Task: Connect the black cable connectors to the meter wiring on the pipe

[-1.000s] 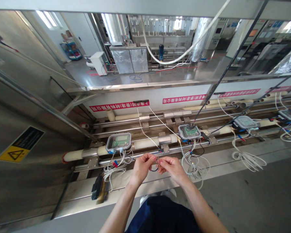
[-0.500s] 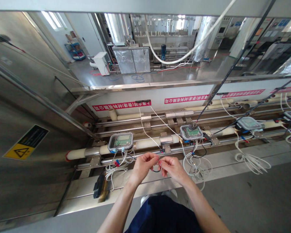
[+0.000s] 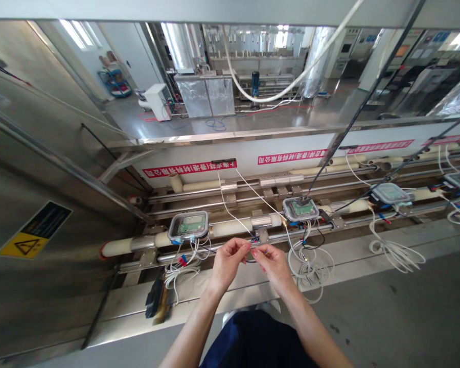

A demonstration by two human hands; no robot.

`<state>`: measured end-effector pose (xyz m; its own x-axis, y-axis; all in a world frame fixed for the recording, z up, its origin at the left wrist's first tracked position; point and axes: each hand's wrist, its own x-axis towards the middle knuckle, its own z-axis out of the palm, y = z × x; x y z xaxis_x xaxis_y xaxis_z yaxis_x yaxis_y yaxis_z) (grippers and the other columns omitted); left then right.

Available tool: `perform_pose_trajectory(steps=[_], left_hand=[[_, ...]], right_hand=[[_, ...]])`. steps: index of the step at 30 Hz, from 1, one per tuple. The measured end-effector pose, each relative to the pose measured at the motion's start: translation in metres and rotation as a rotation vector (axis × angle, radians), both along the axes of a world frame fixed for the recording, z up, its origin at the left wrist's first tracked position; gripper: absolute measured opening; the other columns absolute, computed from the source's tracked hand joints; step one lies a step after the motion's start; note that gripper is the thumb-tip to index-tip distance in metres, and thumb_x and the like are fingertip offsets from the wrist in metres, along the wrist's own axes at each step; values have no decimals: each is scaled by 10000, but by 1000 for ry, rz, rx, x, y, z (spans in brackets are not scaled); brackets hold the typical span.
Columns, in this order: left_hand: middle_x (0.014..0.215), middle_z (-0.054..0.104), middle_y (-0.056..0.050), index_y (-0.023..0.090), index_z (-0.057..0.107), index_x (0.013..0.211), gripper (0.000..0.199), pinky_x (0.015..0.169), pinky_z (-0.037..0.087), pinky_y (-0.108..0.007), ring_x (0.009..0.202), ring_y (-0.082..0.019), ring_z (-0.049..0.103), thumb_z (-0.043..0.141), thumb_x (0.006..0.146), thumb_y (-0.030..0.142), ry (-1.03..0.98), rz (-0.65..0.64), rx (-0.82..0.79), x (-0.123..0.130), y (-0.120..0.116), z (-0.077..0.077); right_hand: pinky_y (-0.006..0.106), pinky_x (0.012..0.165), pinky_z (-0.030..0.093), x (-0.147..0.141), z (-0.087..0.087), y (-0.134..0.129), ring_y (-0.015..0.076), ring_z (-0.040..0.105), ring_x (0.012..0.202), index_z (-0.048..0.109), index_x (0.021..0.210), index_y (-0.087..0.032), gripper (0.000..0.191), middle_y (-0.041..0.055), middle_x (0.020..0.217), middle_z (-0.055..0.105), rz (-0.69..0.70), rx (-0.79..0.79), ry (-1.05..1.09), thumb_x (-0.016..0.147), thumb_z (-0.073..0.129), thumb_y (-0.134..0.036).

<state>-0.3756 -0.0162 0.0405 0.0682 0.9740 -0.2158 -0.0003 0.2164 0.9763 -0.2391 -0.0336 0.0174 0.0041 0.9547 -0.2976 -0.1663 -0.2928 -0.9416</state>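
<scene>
Where the two hands meet, low in the middle: one thin, dark, flexible cable [image 3: 251, 262], mostly hidden. Left hand [image 3: 227, 259]: thumb and fingertips pinching it. Right hand [image 3: 273, 261]: likewise, fingertips close by. Beyond, left and right: two clear-lidded rectangular boxes [image 3: 188, 226] with green circuit boards [image 3: 302, 210]; below each, coiled white cables [image 3: 182, 273]. Between the boxes: one cream cylindrical roller [image 3: 230, 228].

Left hand [image 3: 230, 260], right hand [image 3: 271, 263] pinched (fingertips nearly touching).
</scene>
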Motion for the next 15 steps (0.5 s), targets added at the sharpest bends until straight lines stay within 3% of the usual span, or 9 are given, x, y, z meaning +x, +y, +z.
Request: perform_pose_trajectory(steps=[6, 9, 12, 15], left_hand=[[790, 570, -6, 161, 568, 891, 208, 604, 426, -224, 657, -120, 522, 612, 791, 338, 139, 42, 162, 17, 17, 6], [971, 557, -33, 193, 500, 1062, 260, 716, 474, -278, 766, -142, 561, 582, 831, 278, 295, -46, 388, 44, 39, 12], [1185, 494, -93, 198, 396, 1227, 439, 868, 470, -343, 1049, -205, 515, 587, 831, 199, 448, -175, 678, 80, 66, 14], [1226, 500, -114, 197, 366, 1295, 586, 946, 431, -422, 1127, -251, 477, 653, 785, 171, 524, -251, 776, 114, 92, 13]], right_hand=[[225, 396, 189, -2, -11, -1, 51, 296, 375, 569, 642, -171, 354, -81, 425, 400, -119, -41, 47, 662, 663, -512], [221, 389, 185, -5, -19, -1, 48, 297, 369, 541, 639, -172, 392, -81, 440, 412, -185, -57, 88, 644, 658, -546], [214, 391, 190, -6, -26, -2, 42, 298, 368, 520, 625, -171, 398, -81, 447, 422, -241, -69, 126, 627, 668, -541], [202, 387, 184, -6, -30, -2, 34, 308, 366, 520, 626, -163, 396, -71, 471, 454, -275, -94, 164, 605, 684, -523]])
